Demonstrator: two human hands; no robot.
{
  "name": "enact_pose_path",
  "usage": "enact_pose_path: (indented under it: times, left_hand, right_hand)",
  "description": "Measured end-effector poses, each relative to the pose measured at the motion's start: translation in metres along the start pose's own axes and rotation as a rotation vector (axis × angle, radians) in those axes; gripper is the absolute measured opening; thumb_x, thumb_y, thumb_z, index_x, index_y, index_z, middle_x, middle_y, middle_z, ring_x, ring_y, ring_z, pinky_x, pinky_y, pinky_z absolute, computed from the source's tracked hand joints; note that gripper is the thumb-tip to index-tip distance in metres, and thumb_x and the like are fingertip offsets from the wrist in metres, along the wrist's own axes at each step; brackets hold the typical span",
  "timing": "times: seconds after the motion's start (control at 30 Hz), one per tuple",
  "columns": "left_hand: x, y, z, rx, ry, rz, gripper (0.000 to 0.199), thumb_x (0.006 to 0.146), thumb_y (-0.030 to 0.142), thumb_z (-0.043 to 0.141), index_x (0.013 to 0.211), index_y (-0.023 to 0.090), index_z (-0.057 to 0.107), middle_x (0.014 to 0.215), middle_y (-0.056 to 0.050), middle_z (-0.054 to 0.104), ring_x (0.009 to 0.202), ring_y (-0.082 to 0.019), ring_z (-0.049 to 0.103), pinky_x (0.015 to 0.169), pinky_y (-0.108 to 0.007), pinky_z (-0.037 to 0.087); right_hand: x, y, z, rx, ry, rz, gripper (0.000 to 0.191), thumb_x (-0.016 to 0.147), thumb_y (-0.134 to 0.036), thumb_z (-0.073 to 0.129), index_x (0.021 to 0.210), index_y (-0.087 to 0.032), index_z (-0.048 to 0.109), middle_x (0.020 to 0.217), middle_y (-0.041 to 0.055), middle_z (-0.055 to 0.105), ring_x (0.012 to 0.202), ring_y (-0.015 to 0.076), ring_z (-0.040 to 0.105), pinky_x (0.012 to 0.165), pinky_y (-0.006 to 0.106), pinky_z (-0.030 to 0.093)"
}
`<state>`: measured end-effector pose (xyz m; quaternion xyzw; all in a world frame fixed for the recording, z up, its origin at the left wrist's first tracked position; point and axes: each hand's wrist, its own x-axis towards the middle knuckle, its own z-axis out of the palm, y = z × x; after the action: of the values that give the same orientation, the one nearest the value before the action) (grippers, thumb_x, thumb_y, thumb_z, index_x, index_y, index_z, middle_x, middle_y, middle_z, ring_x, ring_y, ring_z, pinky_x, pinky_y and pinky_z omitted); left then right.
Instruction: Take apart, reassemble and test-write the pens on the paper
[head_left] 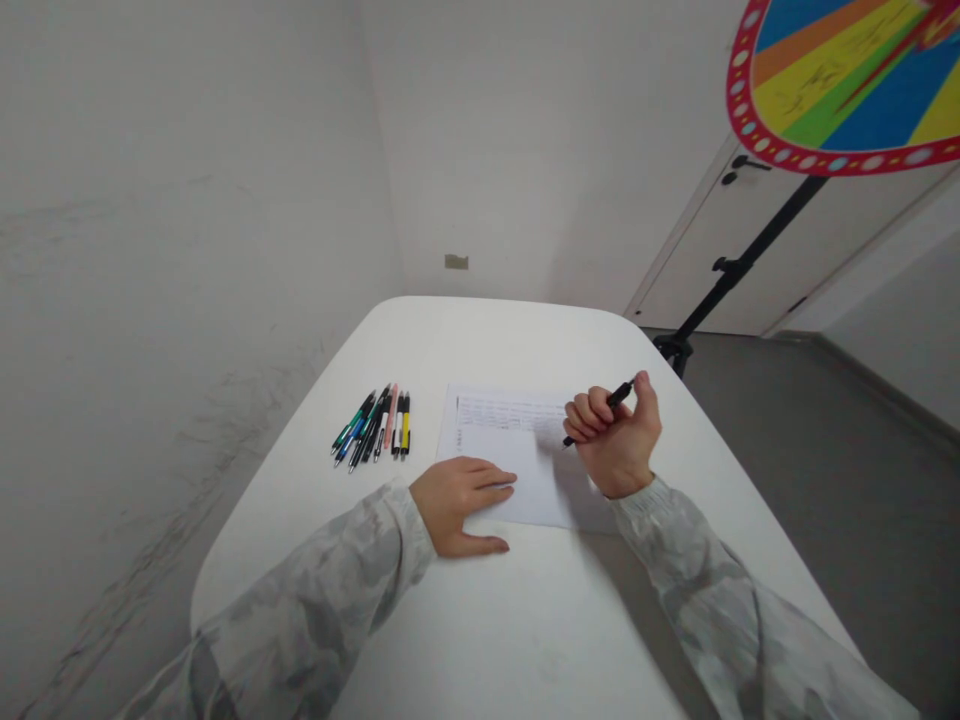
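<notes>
My right hand is wrapped round a black pen, raised over the right part of a paper sheet. The thumb points up by the pen's upper end, and its lower tip pokes out under the fingers. Rows of small writing, too fine to read, run across the sheet's upper part. Flat on the sheet's lower left corner and the table lies my left hand, fingers stretched out and nothing in it. To the left of the sheet is a group of several pens, with black, blue, green, pink, white and yellow parts.
The white table has rounded corners and stands close to the left wall. A colourful wheel on a black stand rises beyond the table's right side, in front of a door.
</notes>
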<state>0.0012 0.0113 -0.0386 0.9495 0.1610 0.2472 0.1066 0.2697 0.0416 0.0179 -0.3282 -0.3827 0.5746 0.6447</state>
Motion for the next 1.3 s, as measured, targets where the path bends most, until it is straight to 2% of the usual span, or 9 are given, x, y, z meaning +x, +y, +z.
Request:
enact_pose_path:
  times: [0.2,0.33,0.5,0.77,1.07,1.3]
  left_hand:
    - [0.004,0.018,0.008,0.046,-0.004,-0.048,0.068,0.094,0.062,0.070,0.139,0.013,0.064,0.142,-0.022,0.069,0.126,-0.035,0.069,0.106,-0.052,0.058]
    - [0.007,0.029,0.015,0.111,0.019,-0.083,0.063,0.097,0.059,0.067,0.137,0.011,0.065,0.140,-0.022,0.070,0.123,-0.035,0.070,0.104,-0.051,0.059]
    - [0.008,0.032,0.019,0.146,0.054,-0.076,0.052,0.098,0.050,0.067,0.130,0.009,0.068,0.135,-0.020,0.073,0.118,-0.034,0.072,0.100,-0.048,0.061]
    - [0.005,0.032,0.015,0.123,0.059,-0.085,0.043,0.100,0.043,0.063,0.130,0.012,0.068,0.136,-0.016,0.074,0.119,-0.031,0.072,0.100,-0.047,0.061]
    - [0.000,0.030,0.011,0.113,0.075,-0.085,0.040,0.099,0.038,0.063,0.129,0.012,0.068,0.136,-0.015,0.074,0.119,-0.031,0.073,0.099,-0.047,0.061]
    - [-0.003,0.027,0.019,0.113,0.074,-0.095,0.041,0.100,0.040,0.059,0.129,0.013,0.069,0.135,-0.016,0.074,0.120,-0.030,0.072,0.101,-0.047,0.060]
  right_hand:
    - [0.030,0.012,0.022,0.313,0.047,0.095,0.062,0.092,-0.067,0.046,0.056,-0.026,0.017,0.050,-0.0067,0.012,0.049,0.0125,0.008,0.041,0.030,0.014]
    - [0.045,0.031,0.034,0.364,0.058,0.099,0.063,0.090,-0.067,0.046,0.056,-0.026,0.015,0.048,-0.0070,0.012,0.046,0.0118,0.009,0.038,0.029,0.016]
    - [0.052,0.053,0.043,0.378,-0.007,0.090,0.065,0.089,-0.070,0.052,0.056,-0.026,0.017,0.049,-0.0072,0.014,0.045,0.0115,0.012,0.038,0.027,0.021]
    - [0.048,0.077,0.031,0.278,-0.015,0.124,0.067,0.090,-0.073,0.051,0.056,-0.026,0.018,0.051,-0.0073,0.014,0.047,0.0124,0.012,0.039,0.028,0.022]
    - [0.048,0.081,0.026,0.478,0.035,0.195,0.059,0.089,-0.060,0.056,0.060,-0.026,0.017,0.050,-0.0073,0.017,0.050,0.0126,0.010,0.040,0.027,0.022]
    - [0.049,0.082,0.022,0.619,-0.004,0.250,0.061,0.087,-0.058,0.061,0.062,-0.026,0.015,0.050,-0.0080,0.019,0.046,0.0109,0.013,0.038,0.026,0.021]
